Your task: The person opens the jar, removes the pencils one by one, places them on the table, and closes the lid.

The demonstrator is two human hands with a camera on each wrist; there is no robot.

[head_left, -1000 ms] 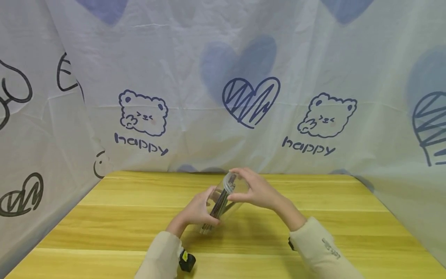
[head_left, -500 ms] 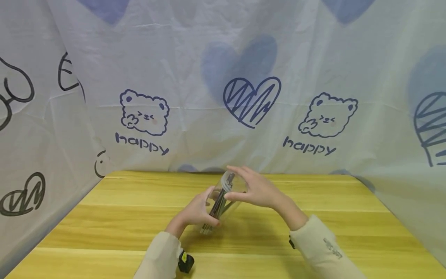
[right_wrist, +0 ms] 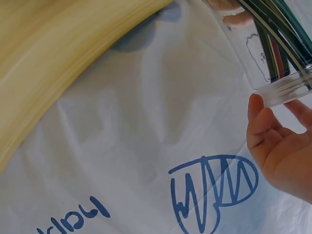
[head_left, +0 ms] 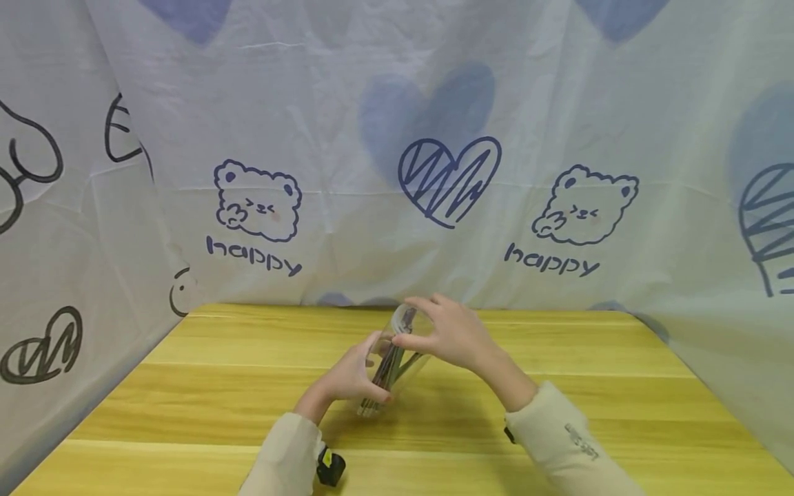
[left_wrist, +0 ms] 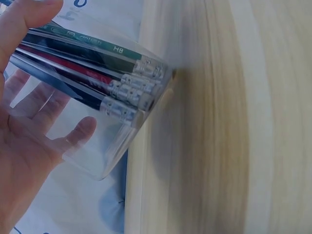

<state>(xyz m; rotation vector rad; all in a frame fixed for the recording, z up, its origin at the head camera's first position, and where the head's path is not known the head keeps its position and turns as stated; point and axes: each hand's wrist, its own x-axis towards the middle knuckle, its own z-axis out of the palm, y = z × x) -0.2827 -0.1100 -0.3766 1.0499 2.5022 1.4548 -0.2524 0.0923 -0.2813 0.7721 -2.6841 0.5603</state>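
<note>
A clear plastic jar (left_wrist: 114, 141) is held tilted over the table, its far end raised. Several pencils (left_wrist: 73, 61), dark, green and red, lie lengthwise inside; one green one is marked HB. Their metal-ringed ends point to the jar's lower end in the left wrist view. My left hand (head_left: 346, 373) grips the jar's body, thumb on the near side. At the upper end, my right hand (head_left: 455, 337) holds the clear, thick-rimmed lid (right_wrist: 282, 88) between thumb and fingers, with fingertips right at its edge in the right wrist view.
Beneath the hands is a yellow wood-grain table (head_left: 589, 413). A white printed cloth (head_left: 347, 227) with hearts and bears hangs behind it and along both sides. A black device (head_left: 331, 466) sits at the left wrist.
My right hand has shifted slightly left and turned on the lid, its thumb now further left. The jar's upper end has tipped a little left. The left hand keeps its grip.
</note>
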